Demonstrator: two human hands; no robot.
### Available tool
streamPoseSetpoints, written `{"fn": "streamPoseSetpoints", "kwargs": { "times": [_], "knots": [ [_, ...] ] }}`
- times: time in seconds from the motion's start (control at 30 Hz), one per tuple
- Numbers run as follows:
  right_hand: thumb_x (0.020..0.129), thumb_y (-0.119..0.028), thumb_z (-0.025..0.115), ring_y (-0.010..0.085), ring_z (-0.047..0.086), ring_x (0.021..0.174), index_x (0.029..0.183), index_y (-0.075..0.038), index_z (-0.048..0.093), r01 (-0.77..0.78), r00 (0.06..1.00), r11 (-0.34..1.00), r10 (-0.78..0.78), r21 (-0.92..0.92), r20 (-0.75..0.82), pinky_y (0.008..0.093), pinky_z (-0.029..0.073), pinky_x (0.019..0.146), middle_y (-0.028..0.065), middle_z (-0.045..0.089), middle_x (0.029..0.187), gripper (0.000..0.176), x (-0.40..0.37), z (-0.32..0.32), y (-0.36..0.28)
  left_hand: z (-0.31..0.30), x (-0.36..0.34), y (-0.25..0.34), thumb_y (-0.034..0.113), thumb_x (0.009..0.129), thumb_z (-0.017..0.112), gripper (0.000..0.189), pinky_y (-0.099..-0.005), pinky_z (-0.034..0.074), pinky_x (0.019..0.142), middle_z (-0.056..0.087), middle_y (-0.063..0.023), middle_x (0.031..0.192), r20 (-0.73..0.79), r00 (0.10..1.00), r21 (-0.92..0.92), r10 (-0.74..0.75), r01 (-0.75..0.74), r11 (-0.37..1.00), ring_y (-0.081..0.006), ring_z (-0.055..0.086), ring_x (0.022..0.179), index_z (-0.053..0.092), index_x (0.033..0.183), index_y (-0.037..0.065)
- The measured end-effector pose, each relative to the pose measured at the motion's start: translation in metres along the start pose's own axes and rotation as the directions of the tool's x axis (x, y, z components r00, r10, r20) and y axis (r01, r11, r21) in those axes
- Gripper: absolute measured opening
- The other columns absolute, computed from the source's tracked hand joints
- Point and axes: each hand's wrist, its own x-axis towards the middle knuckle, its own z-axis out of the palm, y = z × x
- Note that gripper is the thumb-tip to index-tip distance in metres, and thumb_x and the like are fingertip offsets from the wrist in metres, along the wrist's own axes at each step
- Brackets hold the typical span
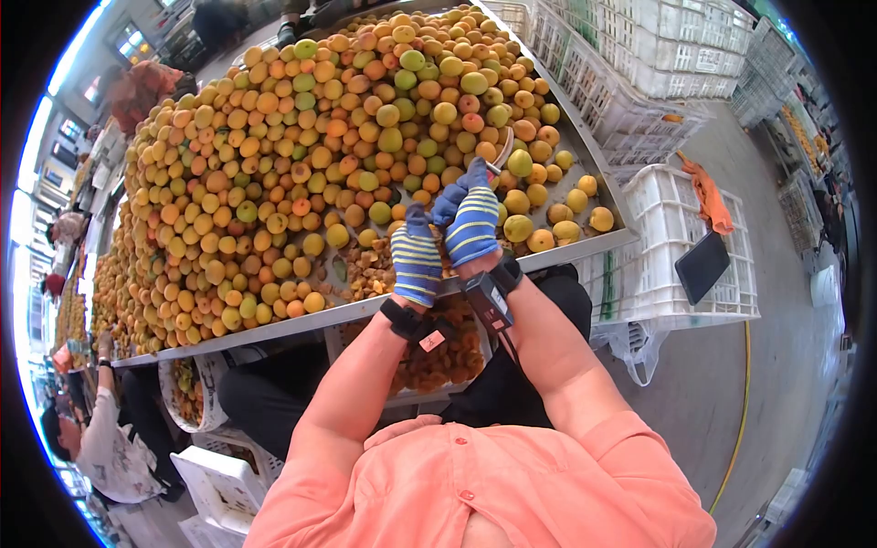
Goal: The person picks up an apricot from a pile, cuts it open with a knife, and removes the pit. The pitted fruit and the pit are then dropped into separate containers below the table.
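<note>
My right hand (472, 219), in a blue glove with yellow stripes, is closed around a small curved knife (506, 146) whose blade points away from me over the fruit. Beside it, my left hand (416, 260) wears a matching glove. Its fingers are curled and close to the right hand; whatever they hold is hidden. Both hands are above the near edge of a metal table (274, 327) heaped with yellow-orange apricots (265, 192), some greenish. Cut apricot pieces (370, 272) lie just left of my left hand.
Below the table edge, a crate holds apricot halves (448, 361). White plastic crates (671, 237) stand at right, one bearing an orange cloth (708, 196) and a dark tablet-like object (702, 268). A co-worker (110, 447) sits at left beside a white basket (192, 393).
</note>
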Motion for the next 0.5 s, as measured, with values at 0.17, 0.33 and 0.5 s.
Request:
{"fn": "streamPoseSetpoints", "kwargs": {
  "times": [0.17,0.33,0.5],
  "knots": [
    [0.091,-0.053,0.051,0.0117,0.027,0.041,0.061,-0.022,0.034,-0.192,0.975,0.965,0.166,0.181,0.148,0.0313,0.029,0.044,-0.0086,0.025,0.051,0.046,0.021,-0.019,0.006,-0.008,0.001,0.007,0.053,0.092,0.049,0.049,-0.0233,0.040,0.043,0.056,0.0002,0.062,0.118,0.949,-0.475,-0.294,0.314,0.822,-0.0108,0.050,0.048,0.056,0.070,0.010],
    [0.091,-0.050,0.054,0.0115,0.027,0.041,0.065,-0.020,0.036,0.002,0.998,0.999,-0.004,0.035,0.059,0.0305,0.032,0.043,-0.0079,0.025,0.053,0.044,0.020,-0.012,-0.007,-0.035,0.002,0.049,0.052,0.089,0.053,0.048,-0.0283,0.049,0.052,0.059,-0.0079,0.082,0.395,0.710,-0.644,-0.583,0.666,0.375,-0.0208,0.059,0.068,0.055,0.090,0.004],
    [0.088,-0.045,0.060,0.0092,0.024,0.037,0.066,-0.019,0.038,0.070,0.997,0.995,-0.072,0.065,0.031,0.0252,0.028,0.036,-0.0074,0.026,0.051,0.041,0.016,-0.010,-0.032,-0.069,0.007,0.054,0.031,0.091,0.052,0.030,-0.0261,0.044,0.050,0.054,-0.0075,0.078,0.522,0.665,-0.637,-0.533,0.720,0.275,-0.0195,0.052,0.065,0.053,0.096,0.001]
  ]
}}
